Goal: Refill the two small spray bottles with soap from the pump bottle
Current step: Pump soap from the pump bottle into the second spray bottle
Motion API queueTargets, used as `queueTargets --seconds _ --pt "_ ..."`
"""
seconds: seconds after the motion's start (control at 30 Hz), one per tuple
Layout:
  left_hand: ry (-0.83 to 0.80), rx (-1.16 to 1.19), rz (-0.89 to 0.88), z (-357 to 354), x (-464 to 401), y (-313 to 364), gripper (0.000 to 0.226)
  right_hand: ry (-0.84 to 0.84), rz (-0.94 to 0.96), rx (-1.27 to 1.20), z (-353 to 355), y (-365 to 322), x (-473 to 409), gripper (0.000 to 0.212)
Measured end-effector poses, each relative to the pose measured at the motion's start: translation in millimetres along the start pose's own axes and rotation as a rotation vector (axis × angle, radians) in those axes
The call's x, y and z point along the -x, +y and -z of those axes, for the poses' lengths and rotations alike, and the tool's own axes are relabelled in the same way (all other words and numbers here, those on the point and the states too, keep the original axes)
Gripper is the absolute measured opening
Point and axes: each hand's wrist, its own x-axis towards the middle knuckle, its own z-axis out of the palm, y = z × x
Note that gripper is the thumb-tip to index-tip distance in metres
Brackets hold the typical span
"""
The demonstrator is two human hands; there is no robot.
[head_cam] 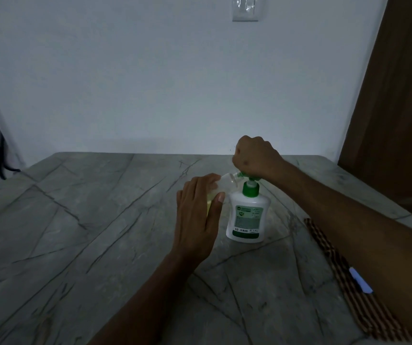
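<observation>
A white pump bottle (247, 215) with a green collar and pump head stands upright on the grey stone table (100, 220). My right hand (256, 155) is curled into a fist on top of the green pump head. My left hand (200, 210) grips a small clear spray bottle (226, 183), tilted, with its open neck right under the pump nozzle. Yellowish liquid shows in it behind my fingers. Most of the small bottle is hidden by my left hand. A second small bottle is not visible.
A striped cloth strip (349, 290) with a light blue pen-like object (360, 283) lies along the table's right edge under my right forearm. A wooden door (399, 108) stands at the right. The wall is close behind the table.
</observation>
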Motion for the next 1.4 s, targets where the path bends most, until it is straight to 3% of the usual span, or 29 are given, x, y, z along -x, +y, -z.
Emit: queueTargets --seconds 0.17,0.63,1.4 --pt "-0.007 0.001 -0.001 1 0 -2 0.031 0.013 -0.036 -0.046 -10 3 -2 0.011" --pt "-0.029 -0.005 0.004 -1 0 -3 0.037 0.011 -0.072 -0.12 -13 8 -2 0.015" --pt "0.0 0.008 -0.021 -1 0 1 0.033 0.045 0.023 -0.012 5 0 5 0.014"
